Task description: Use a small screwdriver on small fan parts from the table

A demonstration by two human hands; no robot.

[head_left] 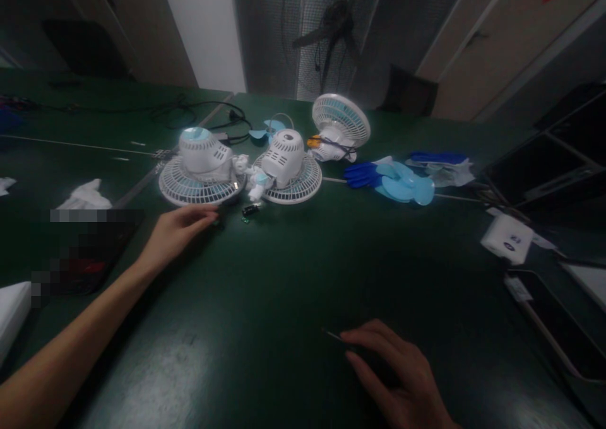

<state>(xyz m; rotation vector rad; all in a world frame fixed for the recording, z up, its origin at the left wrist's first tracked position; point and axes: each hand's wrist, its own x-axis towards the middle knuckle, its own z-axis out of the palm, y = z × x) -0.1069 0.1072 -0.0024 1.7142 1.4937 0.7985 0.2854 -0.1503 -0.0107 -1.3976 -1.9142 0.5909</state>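
Note:
My left hand [182, 227] reaches forward over the green table, fingertips drawn together beside a small dark piece [218, 223]; whether they grip it is hard to make out. Just right of them lie a small black cylindrical part [250, 209] and a tiny green piece [245, 220]. In the foreground my right hand [398, 369] has its thumb and index finger curled round a thin metal-tipped tool [333, 335], whose rear end is hidden in the hand. Two white fans lie grille-down beyond my left hand, a left one [203, 158] and a middle one [284, 158].
Another white fan [341, 123] stands tilted farther back. Light blue fan blades [404, 183] and blue gloves [362, 174] lie to its right. A white box-shaped device [507, 236] and a phone [553, 322] sit at the right. Black cables [189, 107] trail across the back left.

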